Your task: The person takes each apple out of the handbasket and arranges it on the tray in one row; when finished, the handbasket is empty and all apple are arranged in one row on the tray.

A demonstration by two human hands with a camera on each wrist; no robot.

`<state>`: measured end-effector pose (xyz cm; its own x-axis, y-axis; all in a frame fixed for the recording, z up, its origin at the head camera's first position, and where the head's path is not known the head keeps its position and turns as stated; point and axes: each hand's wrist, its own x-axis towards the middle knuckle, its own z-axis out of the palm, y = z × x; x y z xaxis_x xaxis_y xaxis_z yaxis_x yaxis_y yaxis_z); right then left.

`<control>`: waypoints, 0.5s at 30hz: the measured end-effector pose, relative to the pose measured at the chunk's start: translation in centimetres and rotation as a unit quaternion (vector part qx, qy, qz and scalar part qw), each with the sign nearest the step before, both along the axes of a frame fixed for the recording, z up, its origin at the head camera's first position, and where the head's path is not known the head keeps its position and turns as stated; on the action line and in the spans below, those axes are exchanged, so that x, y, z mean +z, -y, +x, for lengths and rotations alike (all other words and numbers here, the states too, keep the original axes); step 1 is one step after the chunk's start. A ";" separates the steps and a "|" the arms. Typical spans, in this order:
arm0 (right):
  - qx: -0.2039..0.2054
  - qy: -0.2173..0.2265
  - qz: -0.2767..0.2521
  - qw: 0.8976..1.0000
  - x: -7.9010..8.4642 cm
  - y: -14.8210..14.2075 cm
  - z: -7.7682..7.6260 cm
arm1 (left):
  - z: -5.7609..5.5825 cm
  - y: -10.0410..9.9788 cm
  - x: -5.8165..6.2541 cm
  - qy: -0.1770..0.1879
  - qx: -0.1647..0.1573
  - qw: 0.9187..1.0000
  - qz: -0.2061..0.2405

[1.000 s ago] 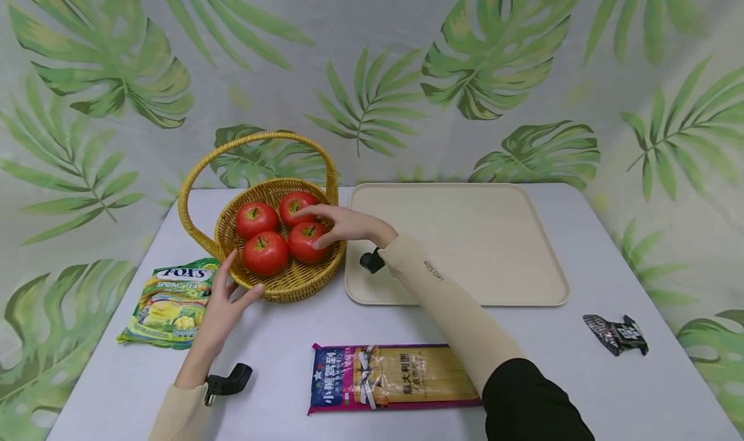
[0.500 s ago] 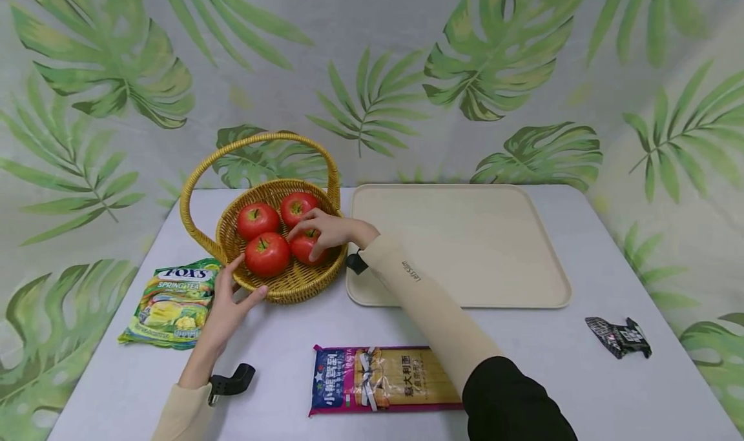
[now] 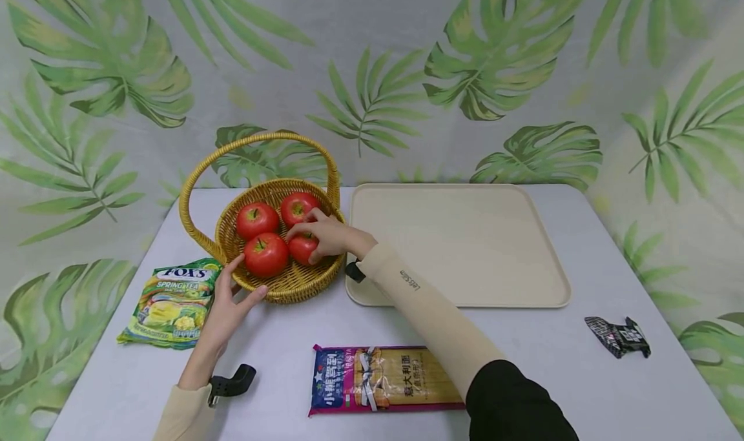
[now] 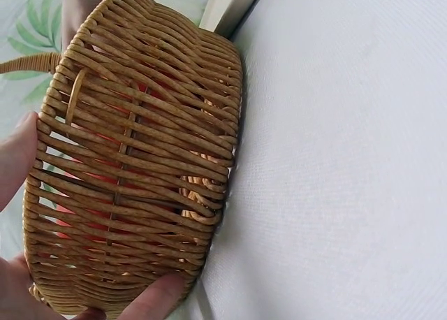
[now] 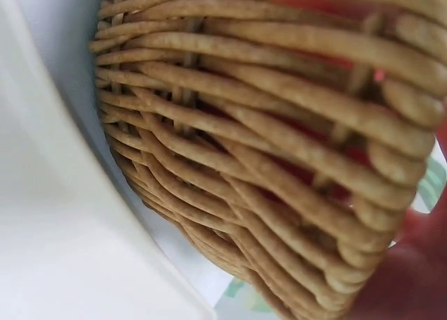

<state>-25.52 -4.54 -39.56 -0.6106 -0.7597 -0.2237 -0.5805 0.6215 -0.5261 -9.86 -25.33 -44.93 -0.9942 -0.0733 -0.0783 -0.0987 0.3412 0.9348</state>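
Note:
A woven basket [image 3: 299, 291] with a tall hoop handle stands at the back left of the table, holding several red apples [image 3: 266, 255]. My left hand [image 3: 228, 308] grips its near left side, thumb and fingers spread along rim and wall. In the left wrist view, the thumb [image 4: 17, 159] lies on the rim and a finger [image 4: 155, 299] on the lower wall. Over the basket's right side, my right hand [image 3: 331, 234] grips the front right apple [image 3: 302, 248], partly covering it. The right wrist view is filled mostly by the basket's wall [image 5: 265, 124], with red behind the weave.
A beige tray [image 3: 459, 247] lies right of the basket, close to its wall. Left of it is a green candy bag [image 3: 173, 304]. A spaghetti pack [image 3: 386, 379] lies in front, partly under the right forearm. A small black packet [image 3: 619, 336] sits far right.
The right hand has moved slightly left and down onto the front right apple, and its fingers have closed around it. The left hand stays at the basket's side.

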 end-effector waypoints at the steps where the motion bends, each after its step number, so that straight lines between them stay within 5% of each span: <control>1: -0.003 -0.002 -0.005 1.000 0.0 -0.1 0.0 | 0.0 0.0 0.1 0.002 0.000 1.000 0.002; 15: 0.002 0.017 -0.163 0.986 0.4 -2.5 0.1 | 0.0 0.0 0.1 0.017 0.011 1.000 0.020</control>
